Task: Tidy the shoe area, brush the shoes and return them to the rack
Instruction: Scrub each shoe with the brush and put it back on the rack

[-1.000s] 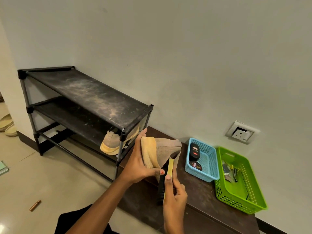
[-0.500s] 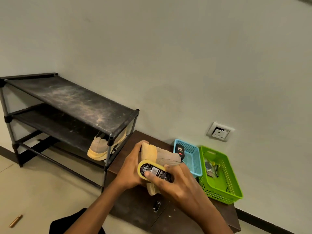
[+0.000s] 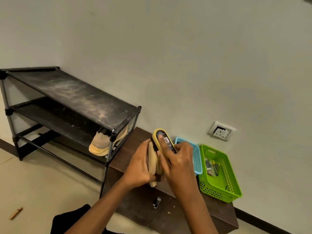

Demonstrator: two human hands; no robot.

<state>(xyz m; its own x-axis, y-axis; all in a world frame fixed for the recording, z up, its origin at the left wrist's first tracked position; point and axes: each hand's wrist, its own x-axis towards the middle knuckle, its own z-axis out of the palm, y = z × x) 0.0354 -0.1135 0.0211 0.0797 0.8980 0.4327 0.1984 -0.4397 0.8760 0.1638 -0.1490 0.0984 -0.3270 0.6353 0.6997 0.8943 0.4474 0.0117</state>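
Observation:
My left hand (image 3: 140,166) grips a tan shoe (image 3: 152,163) with a yellowish sole, held on edge above the dark cabinet. My right hand (image 3: 179,162) holds a yellow-backed shoe brush (image 3: 163,140) with a black label, its bristles against the shoe's upper end. Most of the shoe is hidden between my hands. A matching tan shoe (image 3: 101,143) sits at the right end of the middle shelf of the black shoe rack (image 3: 70,93), whose top shelf is dusty.
A low dark brown cabinet (image 3: 138,205) stands right of the rack. On it are a blue basket (image 3: 196,159) and a green basket (image 3: 221,184) with metal items. A wall socket (image 3: 221,130) is above. A small brown stick (image 3: 16,213) lies on the floor.
My right hand turned the brush from edge-on to label-up and slid it up along the shoe toward its far end. The view shifted right and closer.

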